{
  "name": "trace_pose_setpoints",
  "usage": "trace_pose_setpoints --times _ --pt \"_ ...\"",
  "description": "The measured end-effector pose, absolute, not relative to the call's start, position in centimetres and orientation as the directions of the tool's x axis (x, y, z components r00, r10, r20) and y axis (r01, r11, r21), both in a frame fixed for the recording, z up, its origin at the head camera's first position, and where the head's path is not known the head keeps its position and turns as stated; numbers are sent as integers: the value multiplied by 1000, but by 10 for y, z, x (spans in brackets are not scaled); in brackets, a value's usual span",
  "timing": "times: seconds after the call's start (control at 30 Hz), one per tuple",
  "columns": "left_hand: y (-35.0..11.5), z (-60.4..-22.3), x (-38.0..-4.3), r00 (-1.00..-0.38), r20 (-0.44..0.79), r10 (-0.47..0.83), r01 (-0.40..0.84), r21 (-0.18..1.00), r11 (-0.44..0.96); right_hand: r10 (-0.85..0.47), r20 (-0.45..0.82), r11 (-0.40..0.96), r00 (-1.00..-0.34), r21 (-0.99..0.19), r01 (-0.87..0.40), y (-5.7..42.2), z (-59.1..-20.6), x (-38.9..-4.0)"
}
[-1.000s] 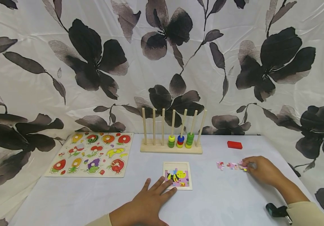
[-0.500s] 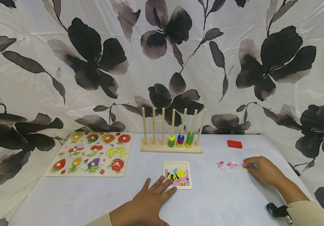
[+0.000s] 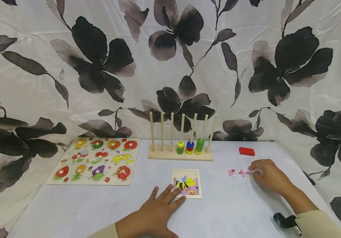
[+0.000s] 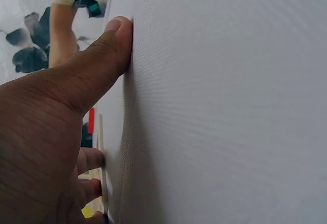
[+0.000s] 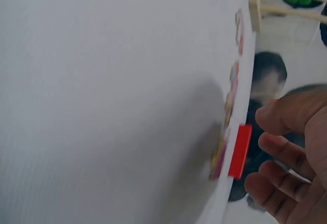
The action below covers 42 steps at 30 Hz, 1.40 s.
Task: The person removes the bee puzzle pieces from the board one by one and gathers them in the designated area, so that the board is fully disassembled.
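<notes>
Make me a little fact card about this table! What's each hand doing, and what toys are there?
Left hand: spread out, fingertips on the bee puzzle
Right hand: over the loose puzzle pieces, nothing seen in its fingers
Red block: behind the loose puzzle pieces
Peg stand: seven pegs, coloured rings on three
Fruit board: far left of the bee puzzle

Puzzle (image 3: pixel 190 184) before rack (image 3: pixel 170 156) (board (image 3: pixel 114 168) left)

Beige sleeves (image 3: pixel 319 225); black wrist camera (image 3: pixel 284 220)
</notes>
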State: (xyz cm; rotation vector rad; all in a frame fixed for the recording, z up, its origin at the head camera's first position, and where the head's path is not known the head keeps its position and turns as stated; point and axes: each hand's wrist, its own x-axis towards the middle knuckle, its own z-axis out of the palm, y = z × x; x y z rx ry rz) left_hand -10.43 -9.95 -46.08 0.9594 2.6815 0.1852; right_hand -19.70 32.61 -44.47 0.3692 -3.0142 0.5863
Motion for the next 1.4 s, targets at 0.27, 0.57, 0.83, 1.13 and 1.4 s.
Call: trace_pose_setpoints --times 0.27,0.57,0.83,1.13,1.4 --pt "-100 -463 -104 -736 -220 640 599 228 768 -323 163 870 -932 -337 -360 291 -435 -196" --pt "-98 -459 -103 -737 -233 635 605 191 773 -397 165 840 -903 -330 -430 259 -436 -193" --pt "-94 -455 -99 -727 -277 628 607 167 777 -412 122 846 -903 -318 -428 232 -434 -192" --pt "-94 -455 -97 -720 -283 633 614 166 772 -410 99 849 -907 -322 -419 193 -439 -191" --pt "-94 -458 -99 -720 -283 633 609 178 773 -493 110 798 -863 -338 -499 160 -450 -190"
